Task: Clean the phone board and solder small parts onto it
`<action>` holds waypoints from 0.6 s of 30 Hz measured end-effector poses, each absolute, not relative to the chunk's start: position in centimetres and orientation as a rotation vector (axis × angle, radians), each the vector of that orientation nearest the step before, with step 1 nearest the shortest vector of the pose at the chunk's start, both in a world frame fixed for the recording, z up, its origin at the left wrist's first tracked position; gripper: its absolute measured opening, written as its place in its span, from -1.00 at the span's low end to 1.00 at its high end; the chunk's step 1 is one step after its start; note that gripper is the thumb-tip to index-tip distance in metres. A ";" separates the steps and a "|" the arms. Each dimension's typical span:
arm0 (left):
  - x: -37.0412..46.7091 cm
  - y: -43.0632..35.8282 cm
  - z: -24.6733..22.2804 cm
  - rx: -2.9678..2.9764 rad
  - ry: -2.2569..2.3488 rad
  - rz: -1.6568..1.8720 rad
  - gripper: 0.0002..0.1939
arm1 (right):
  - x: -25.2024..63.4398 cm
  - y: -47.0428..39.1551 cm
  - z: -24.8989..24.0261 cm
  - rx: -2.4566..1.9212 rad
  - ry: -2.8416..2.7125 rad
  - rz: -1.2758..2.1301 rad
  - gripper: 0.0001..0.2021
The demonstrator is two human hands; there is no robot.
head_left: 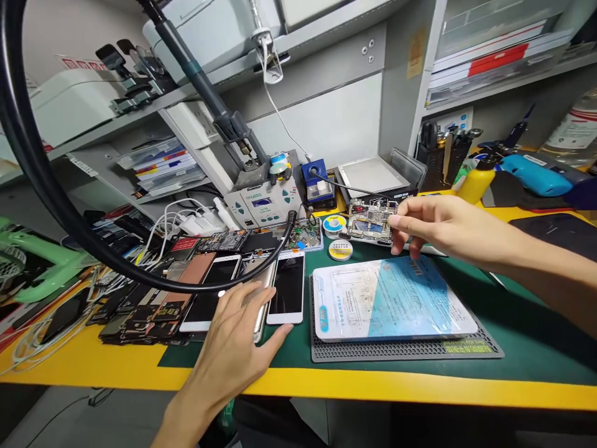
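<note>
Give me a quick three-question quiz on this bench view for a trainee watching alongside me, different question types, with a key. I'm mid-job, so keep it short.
1. Open question: What is the right hand holding up?
2. True or false: The flat blue-and-white box lies on top of the gray perforated mat.
3. Fill the blank: The left hand, its fingers spread, is nearest to the ____ lying side by side.

Key:
1. A circuit board, pinched at its edge.
2. True.
3. Phones.
</note>
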State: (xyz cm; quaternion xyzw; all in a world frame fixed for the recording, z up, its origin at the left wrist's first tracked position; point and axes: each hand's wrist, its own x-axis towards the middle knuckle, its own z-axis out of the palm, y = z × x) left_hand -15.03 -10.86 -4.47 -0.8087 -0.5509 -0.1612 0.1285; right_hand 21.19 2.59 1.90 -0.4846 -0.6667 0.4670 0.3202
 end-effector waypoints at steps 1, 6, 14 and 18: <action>-14.8 -10.8 -4.4 -2.338 -1.585 -0.468 -0.53 | 21.2 2.6 1.9 -1.290 -1.748 1.230 -0.44; -14.4 -10.8 -3.8 -2.314 -1.517 -0.432 -0.55 | 20.9 2.3 2.2 -1.321 -1.746 1.238 -0.52; -13.8 -9.7 -1.1 -2.433 -1.448 -0.453 -0.54 | 21.0 1.9 2.4 -1.262 -1.720 1.343 -0.47; -11.2 -6.6 0.9 -2.483 -1.349 -0.685 -0.52 | 21.1 1.4 2.3 -1.063 -1.697 1.549 -0.57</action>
